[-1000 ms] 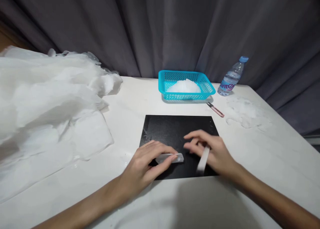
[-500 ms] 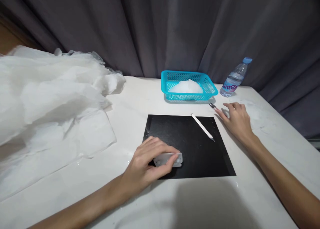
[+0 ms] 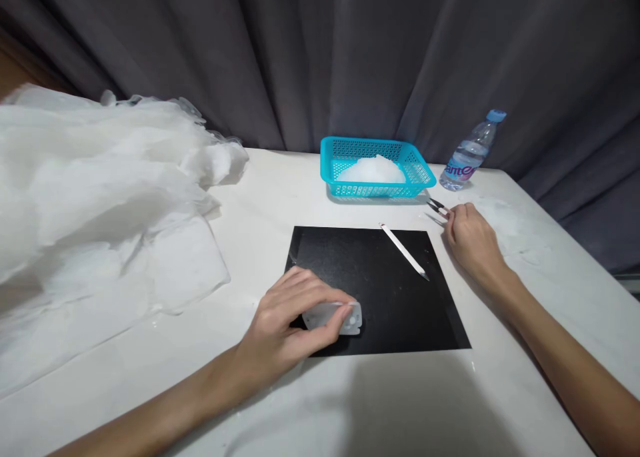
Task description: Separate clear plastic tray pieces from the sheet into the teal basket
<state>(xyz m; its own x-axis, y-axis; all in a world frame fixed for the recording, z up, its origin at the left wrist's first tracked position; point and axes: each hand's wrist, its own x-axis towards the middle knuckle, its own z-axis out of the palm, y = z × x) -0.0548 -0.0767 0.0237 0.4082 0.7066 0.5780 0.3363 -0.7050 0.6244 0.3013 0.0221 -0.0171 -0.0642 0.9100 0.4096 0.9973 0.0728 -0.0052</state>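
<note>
Head view: my left hand (image 3: 290, 314) pinches a translucent white piece (image 3: 324, 316) between thumb and fingers, above the near-left part of the black mat (image 3: 400, 317). Right hand (image 3: 471, 234), well apart, grips the snips (image 3: 439, 208), blades toward the blue basket (image 3: 379, 186). Handling note: I'd want a light left pinch, since the piece looks likely to crease, and blade tips angled away from the fingers.

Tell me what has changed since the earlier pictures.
The right hand let go of the white pen-like tool, now lying on the black mat, moved forward and to the right, and took hold of the snips. The left hand still holds the translucent piece; the blue basket and bottle stayed put.
</note>
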